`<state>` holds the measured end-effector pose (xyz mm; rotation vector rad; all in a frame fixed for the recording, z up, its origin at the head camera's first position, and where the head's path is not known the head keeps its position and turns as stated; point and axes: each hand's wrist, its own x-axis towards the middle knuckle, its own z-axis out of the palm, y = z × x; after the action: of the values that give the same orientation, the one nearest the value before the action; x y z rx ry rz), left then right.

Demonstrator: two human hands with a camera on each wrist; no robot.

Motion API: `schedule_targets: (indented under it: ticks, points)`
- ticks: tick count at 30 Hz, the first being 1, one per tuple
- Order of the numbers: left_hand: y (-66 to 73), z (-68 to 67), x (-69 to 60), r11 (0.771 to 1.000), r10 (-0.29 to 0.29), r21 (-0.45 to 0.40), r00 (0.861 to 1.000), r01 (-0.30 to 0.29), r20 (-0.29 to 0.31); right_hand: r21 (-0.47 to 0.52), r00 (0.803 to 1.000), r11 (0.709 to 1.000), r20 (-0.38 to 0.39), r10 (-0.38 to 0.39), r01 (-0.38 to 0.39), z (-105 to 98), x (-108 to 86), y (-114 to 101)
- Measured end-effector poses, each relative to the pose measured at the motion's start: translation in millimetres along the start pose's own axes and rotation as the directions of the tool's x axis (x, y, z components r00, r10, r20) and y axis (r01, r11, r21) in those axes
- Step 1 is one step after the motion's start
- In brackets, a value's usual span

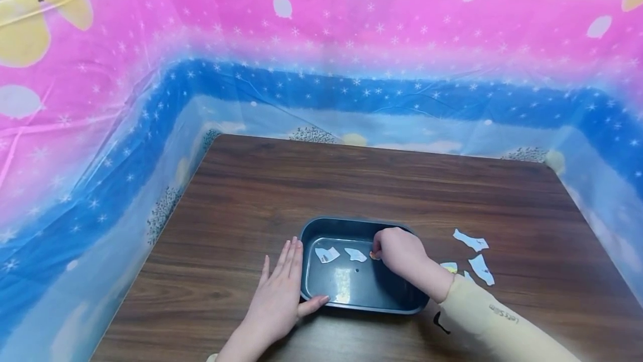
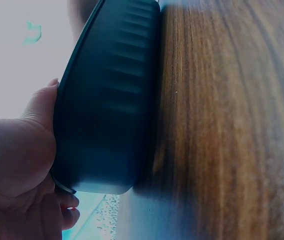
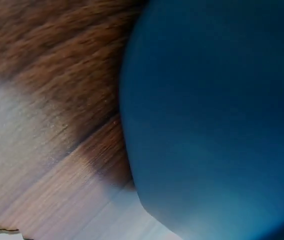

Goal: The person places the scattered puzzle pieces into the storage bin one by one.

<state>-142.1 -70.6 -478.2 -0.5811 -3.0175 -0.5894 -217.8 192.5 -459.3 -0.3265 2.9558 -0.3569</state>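
Note:
A dark blue-grey rectangular tray (image 1: 346,298) stands on the wooden table. My left hand (image 1: 276,298) lies against its left end, fingers straight, with the thumb over the near rim. In the left wrist view, that hand (image 2: 17,155) touches the tray's outer wall (image 2: 107,110). My right hand (image 1: 402,253) reaches inside the tray's right part, fingertips pinching a small orange-marked paper piece (image 1: 373,255), mostly hidden. Two torn white paper pieces, one with printing (image 1: 327,255) and one plainer (image 1: 355,255), lie in the tray. The right wrist view shows only the tray's outside (image 3: 212,125) and table.
Right of the tray, several torn paper pieces lie on the table (image 1: 351,183), among them a long one (image 1: 470,240), another (image 1: 481,270) and a yellow-marked one (image 1: 449,267). The right forearm's cream sleeve (image 1: 497,317) crosses beside them. A patterned cloth (image 1: 326,94) surrounds the table.

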Motion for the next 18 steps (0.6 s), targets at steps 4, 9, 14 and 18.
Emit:
schedule_targets:
  ticks: [4, 9, 14, 18]
  points:
    - [0.2, 0.3, -0.1, 1.0, -0.002, 0.003, 1.0, 0.002, 0.002, -0.035, 1.0, 0.999, -0.018, -0.012, 0.011, -0.3, -1.8, -0.1]
    - [0.7, 0.5, -0.7, 1.0, 0.0, 0.003, 1.0, 0.0, 0.002, 0.007, 0.997, 1.0, -0.071, 0.005, -0.004, -21.6, -11.7, 5.5]
    - [1.6, 0.7, -0.5, 1.0, 0.007, 0.005, 1.0, -0.007, -0.013, 0.107, 0.985, 0.99, -0.134, 0.11, -0.096, -59.4, -26.1, 34.4]
    - [1.3, 1.3, -0.4, 1.0, 0.008, 0.013, 1.0, -0.007, -0.017, 0.136, 0.979, 0.971, -0.042, 0.202, -0.194, -69.7, -38.0, 72.4]
